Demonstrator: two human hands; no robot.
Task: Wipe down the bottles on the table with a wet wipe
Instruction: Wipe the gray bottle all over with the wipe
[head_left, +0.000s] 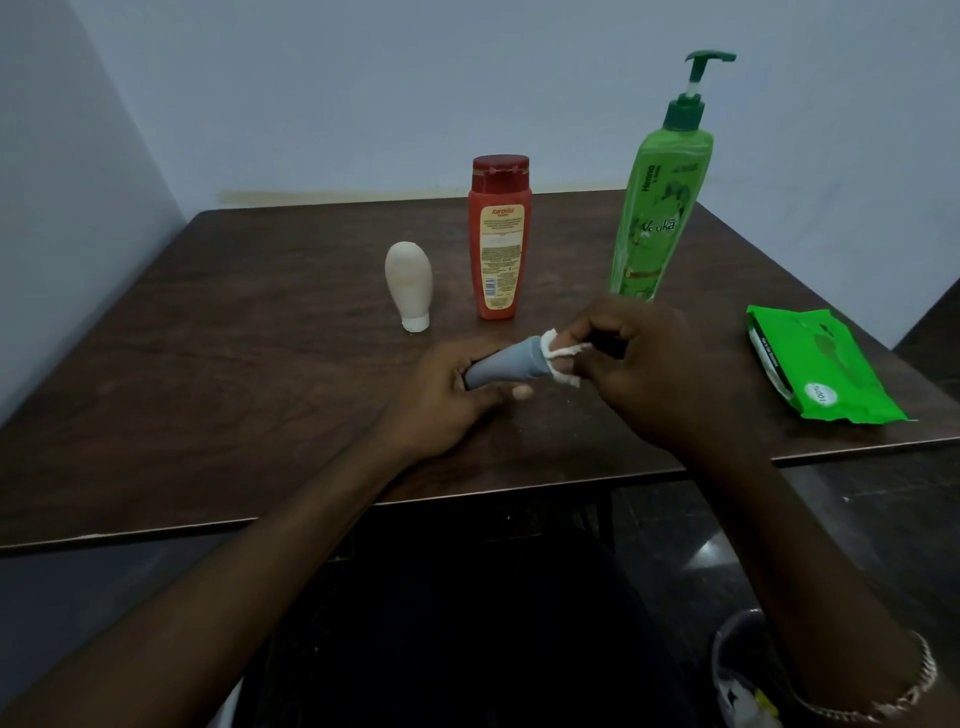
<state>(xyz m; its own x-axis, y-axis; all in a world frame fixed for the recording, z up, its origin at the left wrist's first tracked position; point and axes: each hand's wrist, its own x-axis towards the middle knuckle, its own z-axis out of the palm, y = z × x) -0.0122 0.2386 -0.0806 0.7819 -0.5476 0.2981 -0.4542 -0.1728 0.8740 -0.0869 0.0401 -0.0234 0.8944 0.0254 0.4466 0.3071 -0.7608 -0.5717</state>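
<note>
Grey and smooth, the small tube (506, 364) is the bottle being cleaned in the head view, held just above the near middle of the dark wood-grain table (234, 364). The left hand (452, 395) grips its narrow end with fingers and thumb curled round it. The right hand (654, 374) pinches a bunched white wet wipe (561, 358) against the wider end. A dark part between the right fingers may be the cap, though that cannot be told for sure. To do this step well, the person would likely do best to hold the tube firm with the left hand and turn it a little at a time. That way the wipe passes round the whole shoulder and into the seam by the cap, not only over one face. A soft tube of this kind probably gives under pressure, so a light squeeze seems wise. The wipe looks thin, damp and crumpled into a rope, and opening it flatter would cover more surface. Farther back, three bottles stand upright and apart from one another. A cream bottle (409, 280) is rounded and matt and rests on its white cap. An orange bottle (498, 239) has flat sides, a printed label and a glossy red lid. A tall green pump bottle (660, 208) is shiny and slightly see-through. At the right edge of the table lies a flat, crinkly green pack of wipes (821, 364), well apart from the hands.
</note>
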